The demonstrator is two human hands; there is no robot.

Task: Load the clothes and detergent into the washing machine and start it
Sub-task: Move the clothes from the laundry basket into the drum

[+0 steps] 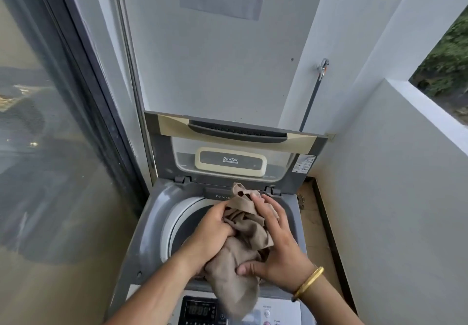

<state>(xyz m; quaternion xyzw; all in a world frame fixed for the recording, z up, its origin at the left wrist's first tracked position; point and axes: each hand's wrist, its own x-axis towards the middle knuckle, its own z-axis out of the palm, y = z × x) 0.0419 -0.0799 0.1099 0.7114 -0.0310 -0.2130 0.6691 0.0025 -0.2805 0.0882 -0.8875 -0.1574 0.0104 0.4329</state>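
A grey top-loading washing machine stands in front of me with its lid raised upright against the wall. A bunched beige garment hangs over the open drum, gripped from both sides. My left hand clutches its left side and my right hand, with a gold bangle on the wrist, presses its right side and lower fold. The cloth's bottom end drapes over the control panel, whose display is lit. A detergent drawer label shows at the back rim, partly hidden by the cloth.
A glass sliding door runs along the left. White walls close in behind and on the right, with a tap and hose on the back wall. A narrow strip of brown floor lies right of the machine, below a low wall with an opening.
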